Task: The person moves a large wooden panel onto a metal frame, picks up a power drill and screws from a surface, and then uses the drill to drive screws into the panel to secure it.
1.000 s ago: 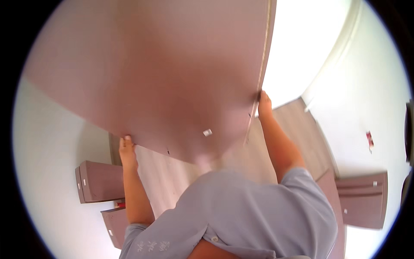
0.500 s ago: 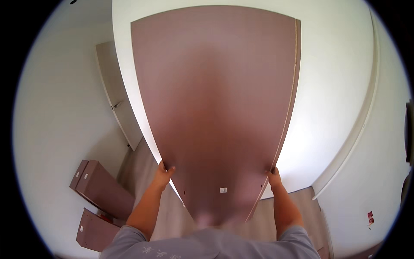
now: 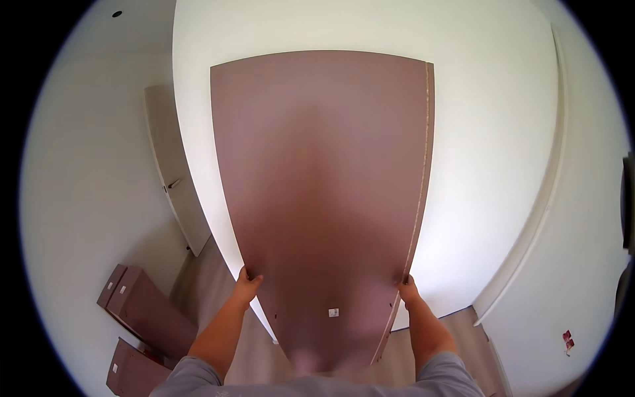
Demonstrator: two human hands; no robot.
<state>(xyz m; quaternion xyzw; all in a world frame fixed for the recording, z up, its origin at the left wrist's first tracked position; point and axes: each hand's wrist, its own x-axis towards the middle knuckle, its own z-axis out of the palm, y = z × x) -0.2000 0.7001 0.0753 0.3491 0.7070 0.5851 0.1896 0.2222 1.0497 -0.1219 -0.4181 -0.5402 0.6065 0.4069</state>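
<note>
A tall reddish-brown board [image 3: 324, 192] stands upright in front of me, its top leaning toward or near the white wall behind it. My left hand [image 3: 248, 284] is closed around its left edge, with the thumb lying on the near face. On the opposite edge my right hand [image 3: 408, 290] grips the board at about the same height. A pale groove [image 3: 422, 178] runs down the board near its right side. Low on the face sits a small white label [image 3: 333, 313], with small dark holes to either side. The board's bottom edge is hidden close to my body.
To the left, more brown boards [image 3: 152, 308] lean by the side wall, with another brown piece [image 3: 132, 370] nearer me. Beyond them is a door with a handle [image 3: 174, 184]. A white wall [image 3: 489, 165] backs the board; red wires [image 3: 567, 341] stick out at right.
The board looks smaller and farther off, with its top edge lower in view and more wall showing above it. Both hands keep their hold and appear slightly lower.
</note>
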